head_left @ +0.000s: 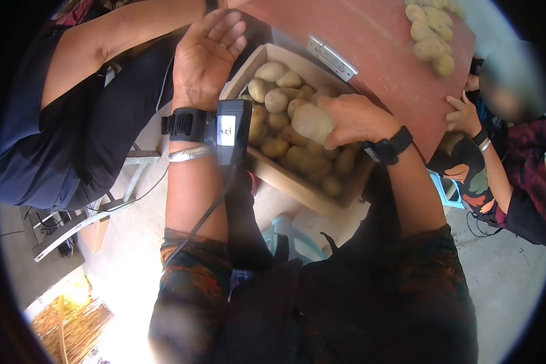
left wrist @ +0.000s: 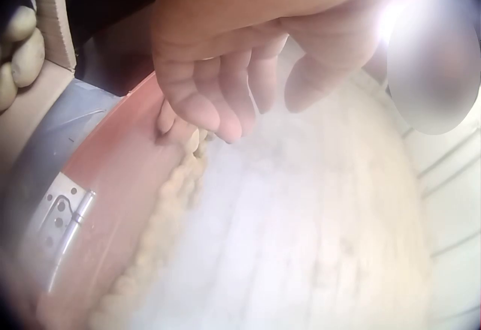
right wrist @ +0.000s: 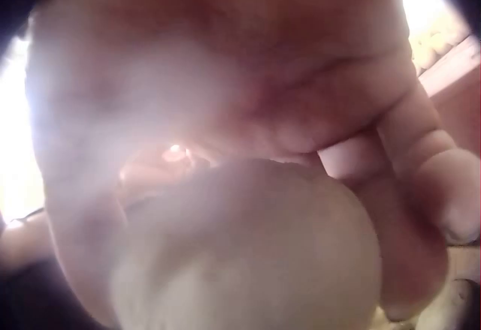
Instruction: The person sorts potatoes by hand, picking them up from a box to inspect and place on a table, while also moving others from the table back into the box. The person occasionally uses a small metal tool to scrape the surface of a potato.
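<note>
Potato [head_left: 312,121] at frame centre, gripped in the curled fingers of the right hand [head_left: 353,116], just above a box [head_left: 297,185] of others. Left hand [head_left: 207,56], upper centre-left, palm up, fingers relaxed, holding nothing. Red table [head_left: 376,60], upper right, bears a potato row [head_left: 431,30].

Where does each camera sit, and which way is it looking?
Head: worn on the head, looking down at the box of potatoes. Both forearms show, the left hand open and the right hand holding a potato.
Left wrist: on the left wrist, looking past the open palm at the red table and its hinge.
Right wrist: on the right wrist, very close to the palm, whose fingers curl round the potato.
Shared: the head and right wrist views both show the held potato.
</note>
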`<action>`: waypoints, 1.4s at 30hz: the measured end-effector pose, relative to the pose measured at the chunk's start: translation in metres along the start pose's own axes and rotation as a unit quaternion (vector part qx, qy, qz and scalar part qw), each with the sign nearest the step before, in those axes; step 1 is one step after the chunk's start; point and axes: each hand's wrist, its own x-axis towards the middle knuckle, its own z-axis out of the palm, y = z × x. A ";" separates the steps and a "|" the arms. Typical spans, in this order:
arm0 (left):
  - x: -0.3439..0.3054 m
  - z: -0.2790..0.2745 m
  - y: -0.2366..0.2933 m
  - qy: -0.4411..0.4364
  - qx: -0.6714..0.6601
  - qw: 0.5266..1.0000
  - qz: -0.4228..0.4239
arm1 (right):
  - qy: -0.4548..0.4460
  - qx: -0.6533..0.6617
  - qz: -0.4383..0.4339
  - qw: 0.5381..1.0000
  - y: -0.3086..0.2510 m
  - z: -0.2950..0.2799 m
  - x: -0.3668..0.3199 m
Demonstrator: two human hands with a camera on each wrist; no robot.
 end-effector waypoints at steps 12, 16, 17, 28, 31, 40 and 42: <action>-0.004 0.012 -0.003 0.002 -0.036 0.999 -0.034 | 0.210 -0.058 0.024 0.976 0.004 0.024 0.036; -0.002 0.005 -0.006 -0.048 -0.064 0.996 -0.039 | 0.241 -0.063 0.024 0.968 0.000 0.017 0.034; 0.002 -0.006 -0.007 -0.116 -0.101 0.986 -0.062 | 0.204 -0.047 0.028 0.977 0.003 0.013 0.030; -0.005 0.020 -0.028 -0.055 -0.023 0.996 -0.066 | 0.551 0.179 0.051 0.814 0.063 -0.046 -0.004; -0.009 0.033 -0.037 -0.037 -0.006 0.997 -0.068 | 0.667 0.110 0.111 0.729 0.098 -0.057 -0.025; -0.015 0.045 -0.052 -0.075 0.003 0.994 -0.081 | 0.641 -0.011 0.159 0.751 0.158 -0.053 -0.029; -0.014 0.047 -0.054 -0.078 0.000 0.993 -0.090 | 0.599 -0.042 0.128 0.789 0.160 -0.051 -0.028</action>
